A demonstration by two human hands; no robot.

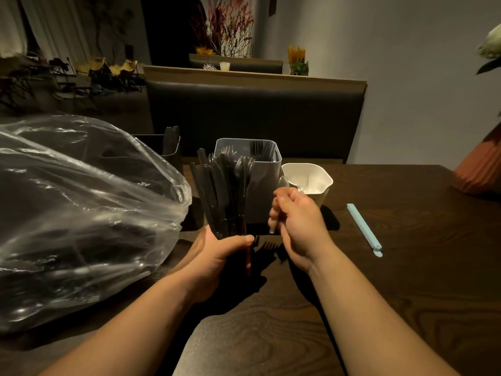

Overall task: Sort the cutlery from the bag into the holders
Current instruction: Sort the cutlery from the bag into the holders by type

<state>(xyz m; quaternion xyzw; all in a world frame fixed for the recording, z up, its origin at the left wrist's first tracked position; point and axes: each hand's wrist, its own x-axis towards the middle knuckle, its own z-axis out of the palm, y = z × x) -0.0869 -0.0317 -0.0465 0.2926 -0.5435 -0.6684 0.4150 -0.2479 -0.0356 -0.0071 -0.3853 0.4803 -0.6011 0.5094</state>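
My left hand (217,256) grips a bundle of black plastic cutlery (222,191), knives and forks standing upright and fanned out. My right hand (292,218) hovers just right of the bundle with fingers curled; nothing is plainly held in it. Behind the bundle stands a grey square holder (268,169) with black forks inside. To its right sits a white holder (322,183) with white pieces in it. A dark holder (170,145) with black cutlery stands at the back left. A big clear plastic bag (81,213) of black cutlery fills the left side.
A light blue bag clip (364,229) lies on the dark wooden table (406,267) to the right. An orange vase (479,169) stands at the right edge. A dark padded bench back (254,115) runs behind the table.
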